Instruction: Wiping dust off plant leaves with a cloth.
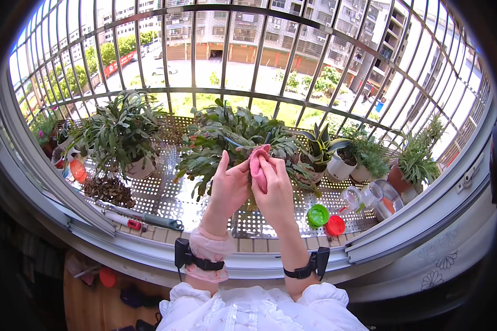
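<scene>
Before the middle plant (204,164), I see pink cloth (255,170) lengthwise plantward, right hand (275,190) pinching it, left hand (230,185) loosely spread beside.

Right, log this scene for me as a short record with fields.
Right hand: grips a pink cloth
Left hand: beside the cloth, thumb raised; contact unclear
Beyond the hands: broad leafy plant
Surface: perforated metal shelf
Shelf, left: dry brown heap near a white pot
Shelf, right: green lid beside red lid, clear jar farther right
Background: metal bars
</scene>
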{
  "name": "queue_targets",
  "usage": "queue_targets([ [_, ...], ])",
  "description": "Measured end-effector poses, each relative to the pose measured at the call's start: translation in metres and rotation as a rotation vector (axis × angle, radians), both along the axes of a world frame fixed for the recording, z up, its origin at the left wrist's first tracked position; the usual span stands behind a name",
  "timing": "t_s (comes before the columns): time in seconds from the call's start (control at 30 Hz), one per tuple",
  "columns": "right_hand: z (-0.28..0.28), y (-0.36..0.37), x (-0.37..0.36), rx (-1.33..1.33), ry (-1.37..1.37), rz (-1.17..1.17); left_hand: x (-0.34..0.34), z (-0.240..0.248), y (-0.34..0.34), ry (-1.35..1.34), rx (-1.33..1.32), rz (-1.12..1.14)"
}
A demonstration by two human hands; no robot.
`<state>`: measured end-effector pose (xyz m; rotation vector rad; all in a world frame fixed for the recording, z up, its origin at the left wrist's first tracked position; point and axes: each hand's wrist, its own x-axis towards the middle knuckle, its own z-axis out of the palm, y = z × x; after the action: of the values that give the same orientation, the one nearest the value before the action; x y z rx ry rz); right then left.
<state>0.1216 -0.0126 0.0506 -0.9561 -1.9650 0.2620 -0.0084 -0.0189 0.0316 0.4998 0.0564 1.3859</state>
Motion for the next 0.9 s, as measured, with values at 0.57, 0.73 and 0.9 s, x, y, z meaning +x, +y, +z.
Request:
queue_targets([
  [0.57, 0.005, 0.001, 0.059, -0.634, 0.612, 0.391, -0.020, -0.026, -0.032, 0.491, -0.187, 0.779],
  [0.73, 0.004, -0.004, 0.051, -0.566, 0.491, 0.281, -0.009, 0.005, -0.054, 0.796, 0.166, 0.619],
  [0.9, 0.015, -0.016, 0.059, -0.751, 0.592, 0.485, 0.032, 0.019, -0.055, 1.054, 0.337, 0.760],
])
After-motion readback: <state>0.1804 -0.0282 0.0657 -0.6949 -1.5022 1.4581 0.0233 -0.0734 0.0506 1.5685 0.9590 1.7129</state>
